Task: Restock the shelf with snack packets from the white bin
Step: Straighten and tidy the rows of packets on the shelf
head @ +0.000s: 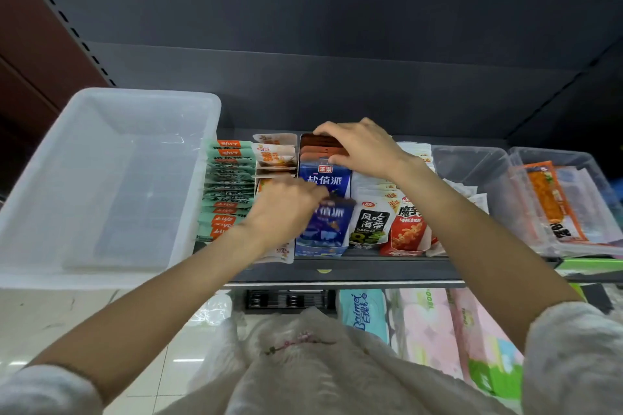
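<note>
Shelf [337,268], 12 o'clock: right hand [362,146] is gripping brown packets [315,145]; left hand [286,209] is pinching 1 blue packet [332,224]. Bin [111,178], 9 o'clock. Packets seeming light, soft, slippery; pinch top edges.

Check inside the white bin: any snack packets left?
None visible inside the white bin; its translucent floor shows bare. The near wall blurs the front strip, so that part is uncertain.

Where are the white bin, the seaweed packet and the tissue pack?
white bin [43,189]: head view, its left wall.
seaweed packet [371,224]: head view, middle of its black front.
tissue pack [362,313]: head view, its blue top.
</note>
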`<state>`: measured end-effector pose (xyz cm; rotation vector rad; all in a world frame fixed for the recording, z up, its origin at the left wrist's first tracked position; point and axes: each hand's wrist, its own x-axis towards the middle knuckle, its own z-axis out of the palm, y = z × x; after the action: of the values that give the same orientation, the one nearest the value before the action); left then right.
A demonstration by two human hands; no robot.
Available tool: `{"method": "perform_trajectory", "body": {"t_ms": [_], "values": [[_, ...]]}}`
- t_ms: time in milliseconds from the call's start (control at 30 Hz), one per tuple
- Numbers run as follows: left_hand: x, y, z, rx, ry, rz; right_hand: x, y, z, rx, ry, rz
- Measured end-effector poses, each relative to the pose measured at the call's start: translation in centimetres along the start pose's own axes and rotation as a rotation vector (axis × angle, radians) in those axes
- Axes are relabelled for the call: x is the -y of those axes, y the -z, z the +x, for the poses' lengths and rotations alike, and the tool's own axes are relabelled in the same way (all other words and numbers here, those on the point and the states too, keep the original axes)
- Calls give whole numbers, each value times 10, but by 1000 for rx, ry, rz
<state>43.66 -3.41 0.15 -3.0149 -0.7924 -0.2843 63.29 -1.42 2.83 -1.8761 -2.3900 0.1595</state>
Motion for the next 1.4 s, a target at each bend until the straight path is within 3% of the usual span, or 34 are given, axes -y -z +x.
{"method": "perform_trajectory", "body": {"t_ms": [167,300,400,567,667,733,867,967,1167,1400], "values": [[12,2,15,-181,142,17,-7,15,-10,-39,-67,272],[8,-4,3,-232,193,20,-7,20,-19,-75,-48,189],[1,-14,2,-146,195,110,-6,14,-17,-36,-44,48],[-10,-23,13,212,222,307,-4,-1,-8,-45,-86,-109],[-20,-20,16,222,244,324,0,-4,-7,-101,-96,-101],[-21,-12,14,120,284,208,2,1,-11,-173,-113,-86],[-16,-3,-2,-245,378,-27,6,11,-41,-409,-253,27],[-10,-2,-9,-287,489,-55,16,-1,-62,-337,-326,36],[-6,-13,1,-99,487,-7,40,-33,-64,-146,-363,-108],[-4,-16,10,-56,560,-82,46,-33,-60,-106,-440,-72]]}}
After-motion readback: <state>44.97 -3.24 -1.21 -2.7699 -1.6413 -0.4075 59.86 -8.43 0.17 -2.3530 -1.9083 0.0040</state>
